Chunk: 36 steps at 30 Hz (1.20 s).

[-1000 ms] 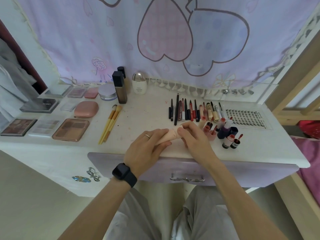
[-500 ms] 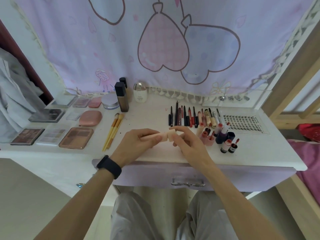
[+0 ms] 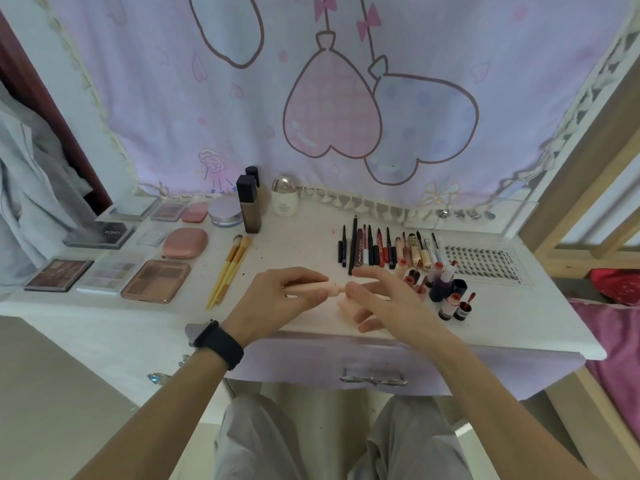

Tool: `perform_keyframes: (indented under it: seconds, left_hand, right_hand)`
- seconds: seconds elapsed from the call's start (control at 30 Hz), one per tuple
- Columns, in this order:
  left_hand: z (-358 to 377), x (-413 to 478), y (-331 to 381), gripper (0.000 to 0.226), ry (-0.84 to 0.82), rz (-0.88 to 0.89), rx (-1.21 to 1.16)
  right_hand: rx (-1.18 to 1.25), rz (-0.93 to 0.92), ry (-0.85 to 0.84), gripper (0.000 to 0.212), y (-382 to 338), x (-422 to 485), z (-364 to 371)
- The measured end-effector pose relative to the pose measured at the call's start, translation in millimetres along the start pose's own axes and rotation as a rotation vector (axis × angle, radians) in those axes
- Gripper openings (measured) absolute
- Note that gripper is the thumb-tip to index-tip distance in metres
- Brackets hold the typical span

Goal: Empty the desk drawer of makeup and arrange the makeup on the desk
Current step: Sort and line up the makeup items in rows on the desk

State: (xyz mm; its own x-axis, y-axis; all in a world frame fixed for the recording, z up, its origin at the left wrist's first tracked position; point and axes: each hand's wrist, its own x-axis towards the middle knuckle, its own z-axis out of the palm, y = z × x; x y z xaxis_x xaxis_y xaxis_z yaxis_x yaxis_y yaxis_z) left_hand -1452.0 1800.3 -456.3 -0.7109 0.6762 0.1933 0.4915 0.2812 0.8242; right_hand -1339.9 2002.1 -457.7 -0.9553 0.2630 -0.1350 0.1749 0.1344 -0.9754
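Compared with half a second ago, no longer joined end to end: peach tube (image 3: 311, 286) and its cap (image 3: 347, 306) now separated, with a narrow bare neck showing at the tube's right end. Head also tipped up since then, so more of the heart-printed curtain (image 3: 346, 98) in view and the desk (image 3: 502, 317) lower in the picture. Left hand (image 3: 277, 303), with a black watch (image 3: 218, 344) on the wrist, curled round the tube, thumb below and fingers over the top, holding it level just above the front middle of the desk. Right hand (image 3: 384, 299) close beside it, nearly touching, with forefinger and thumb stretched out towards the neck. Cap sitting lower, under the right palm; hard to tell whether pinned there by the lower fingers or lying loose on the desk. Tube pale peach, smooth and slim, with no label readable from here; cap the same colour, short and blocky. Behind the hands, a row of pencils and liners (image 3: 367, 247) and some small bottles (image 3: 450, 292) to the right, yellow-handled brushes (image 3: 230, 268) and palettes (image 3: 156, 282) to the left. Lilac drawer (image 3: 311, 362) shut beneath the desk edge.
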Motion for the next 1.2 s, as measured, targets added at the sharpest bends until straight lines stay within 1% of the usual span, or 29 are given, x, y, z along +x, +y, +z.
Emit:
perform_keyframes:
  seconds: [0.1,0.13,0.2,0.3,0.37,0.43,0.47,0.53,0.6,0.73,0.8,0.87,0.93,1.03,1.07,1.13,1.2]
  left_hand:
    - [7,3,-1,0.027,0.012,-0.026,-0.007]
    - [10,3,-2,0.027,0.025,-0.045,0.008]
    - [18,1,-6,0.028,0.051,-0.091,0.014]
    - [24,-2,-11,0.026,0.098,-0.138,-0.059]
    - [22,-1,-10,0.027,0.127,-0.154,-0.084]
    - [19,2,-8,0.029,0.145,-0.166,-0.111]
    - [17,3,-8,0.028,0.153,-0.173,-0.140]
    - [12,5,-8,0.026,0.182,-0.192,-0.238]
    - [8,7,-8,0.019,0.233,-0.226,-0.366]
    - [-1,10,-7,0.023,0.292,-0.345,-0.672]
    - [-6,12,-6,0.026,0.300,-0.381,-0.785]
    - [-10,15,-6,0.024,0.302,-0.376,-0.835]
    - [-12,19,-9,0.022,0.306,-0.347,-0.803]
    - [-14,30,-21,0.034,0.326,-0.314,-0.643]
    - [-15,35,-26,0.036,0.343,-0.309,-0.561]
    - [-20,46,-35,0.028,0.373,-0.292,-0.370]
    - [-27,61,-42,0.020,0.372,-0.269,-0.229]
  right_hand:
    - [-0.082,-0.034,0.115,0.025,7,3,0]
    - [-0.100,-0.039,0.122,0.026,9,2,3]
    - [-0.076,-0.032,0.101,0.036,15,-4,12]
    - [-0.123,-0.100,0.106,0.058,27,-9,23]
    - [-0.121,-0.110,0.130,0.061,29,-8,25]
    - [-0.145,-0.110,0.166,0.058,28,-5,24]
    - [-0.198,-0.116,0.186,0.054,26,-3,23]
    - [-0.385,-0.127,0.224,0.049,21,3,22]
    - [-0.626,-0.149,0.245,0.049,13,13,22]
    - [-1.043,-0.226,0.200,0.052,-7,39,29]
    - [-1.231,-0.250,0.177,0.047,-14,50,35]
    - [-1.383,-0.289,0.159,0.035,-18,57,41]
    - [-1.482,-0.330,0.125,0.026,-18,62,47]
    - [-1.537,-0.375,0.085,0.021,-16,67,52]
    - [-1.512,-0.379,0.065,0.023,-17,69,52]
    - [-1.409,-0.366,0.018,0.031,-23,78,48]
    - [-1.232,-0.328,-0.001,0.038,-34,90,43]
